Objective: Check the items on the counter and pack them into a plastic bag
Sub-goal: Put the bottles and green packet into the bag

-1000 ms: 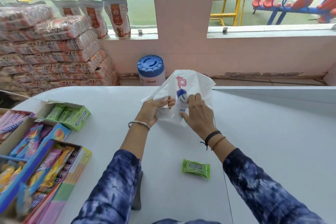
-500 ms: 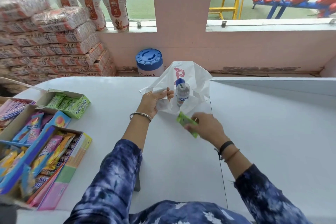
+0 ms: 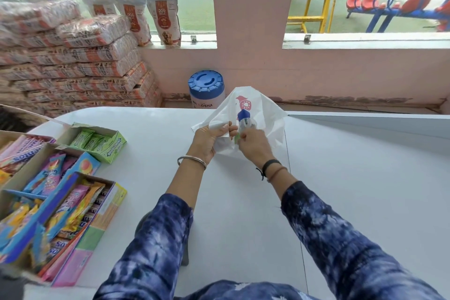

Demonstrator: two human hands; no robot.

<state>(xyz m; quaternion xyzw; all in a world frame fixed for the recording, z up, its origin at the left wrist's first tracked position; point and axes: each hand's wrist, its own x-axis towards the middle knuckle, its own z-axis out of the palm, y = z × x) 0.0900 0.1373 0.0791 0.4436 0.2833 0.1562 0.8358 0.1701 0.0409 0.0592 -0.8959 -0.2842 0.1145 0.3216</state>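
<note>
In the head view, the right hand (image 3: 253, 145) is now found at the mouth of the white plastic bag (image 3: 265, 114), whereas half a second before it was lower on the counter (image 3: 353, 190), lifting the green gum packet (image 3: 236, 138). That packet, which a second ago lay flat on the counter nearer the person than the bag, is now pinched in the closed right fingers; only a green sliver is seen at the bag's opening. The left hand (image 3: 210, 139) is still closed on the bag's near edge, and the mouth is held open. The blue-capped bottle (image 3: 243, 120) is seen upright inside the bag, just beyond the packet, as it was before.

Relative to the bag, the counter is bare on the right and on the near side between the forearms. The counter's far edge runs just behind the bag, and a seam runs toward the person from the bag's right corner. Left of the bag, well apart, a green gum box (image 3: 97, 141) is set open, and further left and nearer the person, candy boxes (image 3: 60, 202) are crowded along the counter's left edge. Behind the bag, beyond the counter, a blue-lidded jar (image 3: 206, 87) is seen beside stacked packets (image 3: 73, 61).
</note>
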